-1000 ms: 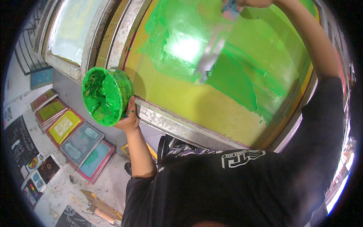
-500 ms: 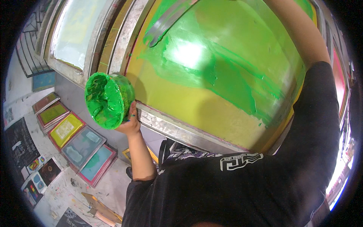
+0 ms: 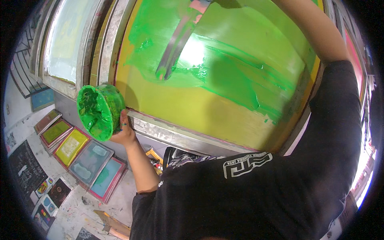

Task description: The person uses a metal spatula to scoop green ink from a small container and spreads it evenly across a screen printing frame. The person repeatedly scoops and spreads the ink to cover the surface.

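Observation:
My left hand grips a tub thickly coated inside and out with green ink, tilted with its mouth facing left, beside the lower-left corner of a large metal-framed screen. Green ink covers much of the screen's upper and middle area, over a yellow surface showing along the lower part. A long, flat metal spreading blade, smeared with green, slants across the ink; pink patches mark its upper end. My right arm reaches up past the top edge, with that hand out of view.
A pale screen in a metal frame lies to the left, and a pink screen at the right. On the paint-spotted floor are several small screens, dark printed sheets and a wire rack.
The blade swept left to the screen's upper-left, then came down toward the middle. The right arm shifted upward and left. The tub stays gripped, appearing slightly lower and further left.

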Demonstrator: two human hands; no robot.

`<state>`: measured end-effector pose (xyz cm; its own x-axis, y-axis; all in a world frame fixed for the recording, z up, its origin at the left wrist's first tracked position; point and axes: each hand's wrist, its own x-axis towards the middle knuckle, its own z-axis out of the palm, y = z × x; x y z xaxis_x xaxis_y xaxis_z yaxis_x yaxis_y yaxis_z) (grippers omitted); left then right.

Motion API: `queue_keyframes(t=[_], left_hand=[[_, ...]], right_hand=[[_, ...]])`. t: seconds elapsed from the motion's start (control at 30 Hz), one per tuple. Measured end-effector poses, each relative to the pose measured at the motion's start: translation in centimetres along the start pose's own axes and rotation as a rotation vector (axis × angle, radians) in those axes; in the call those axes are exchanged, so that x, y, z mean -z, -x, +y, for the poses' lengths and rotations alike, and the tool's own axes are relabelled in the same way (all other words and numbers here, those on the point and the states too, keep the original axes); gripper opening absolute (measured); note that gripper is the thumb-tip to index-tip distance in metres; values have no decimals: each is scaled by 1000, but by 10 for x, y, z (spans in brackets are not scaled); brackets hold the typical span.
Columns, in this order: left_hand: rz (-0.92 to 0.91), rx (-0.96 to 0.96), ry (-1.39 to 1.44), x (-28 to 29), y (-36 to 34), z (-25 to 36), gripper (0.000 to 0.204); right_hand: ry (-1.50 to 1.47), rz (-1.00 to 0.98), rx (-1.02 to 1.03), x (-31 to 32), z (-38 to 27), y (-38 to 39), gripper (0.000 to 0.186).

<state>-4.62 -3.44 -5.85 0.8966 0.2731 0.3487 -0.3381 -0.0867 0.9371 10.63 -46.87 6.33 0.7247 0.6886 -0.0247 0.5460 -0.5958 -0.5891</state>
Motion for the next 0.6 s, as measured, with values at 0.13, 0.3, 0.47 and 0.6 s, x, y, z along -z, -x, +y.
queue_keyframes(t=[0.13, 0.3, 0.47, 0.6], left_hand=[[43, -39, -109, 0, -7, -1, 68], [9, -139, -149, -11, -13, 8, 61], [35, -44, -149, -12, -17, 15, 60], [40, -43, -63, -14, -19, 12, 56]], right_hand=[[-55, 11, -46, -1, -4, 36, 28], [-67, 30, -69, -5, -1, 74, 29], [-78, 36, -105, -7, 1, 106, 28], [-70, 14, -158, -10, -7, 127, 28]])
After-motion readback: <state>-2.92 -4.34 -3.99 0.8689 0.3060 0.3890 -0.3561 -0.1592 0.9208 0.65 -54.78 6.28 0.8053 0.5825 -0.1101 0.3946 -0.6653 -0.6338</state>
